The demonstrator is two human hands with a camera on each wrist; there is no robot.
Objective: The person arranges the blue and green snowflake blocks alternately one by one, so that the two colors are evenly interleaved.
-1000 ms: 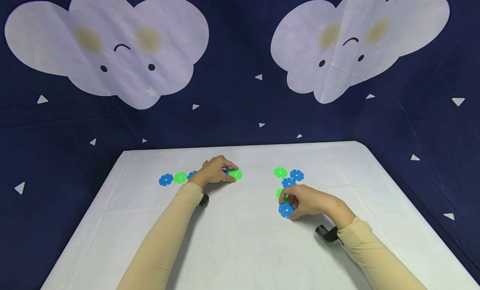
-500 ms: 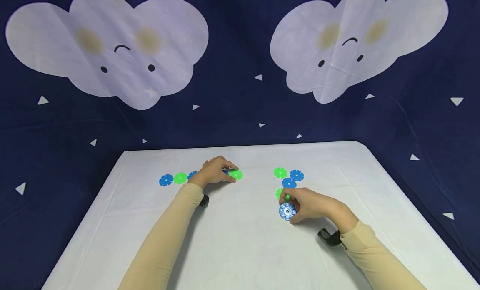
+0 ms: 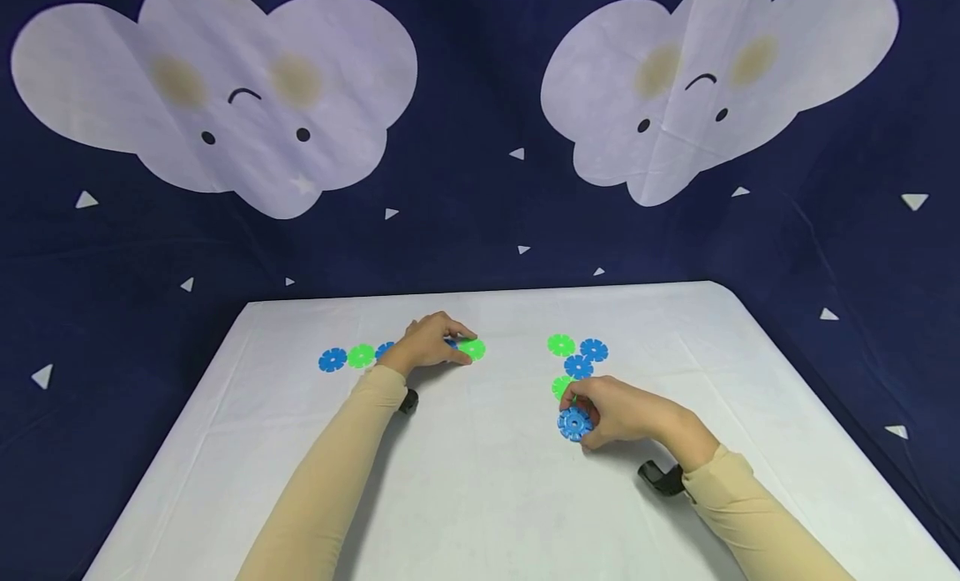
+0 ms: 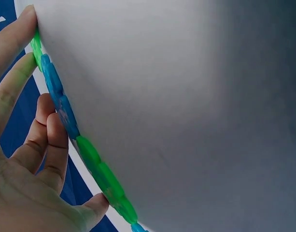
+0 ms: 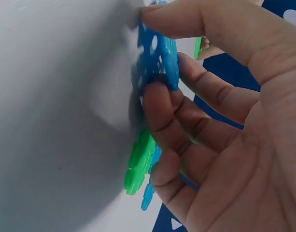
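Mid-frame: my left hand [image 3: 429,345] pinched a green disc [image 3: 475,348]; lower right of centre, my right hand [image 3: 622,408] gripped a blue disc [image 3: 573,425].

You're at a staged tabletop setup: white table [image 3: 495,506], navy backdrop [image 3: 472,214] behind and beside it, printed with upside-down clouds [image 3: 247,39] and pale triangles [image 3: 914,202]. Home or studio, can't tell; backdrop fills your view.
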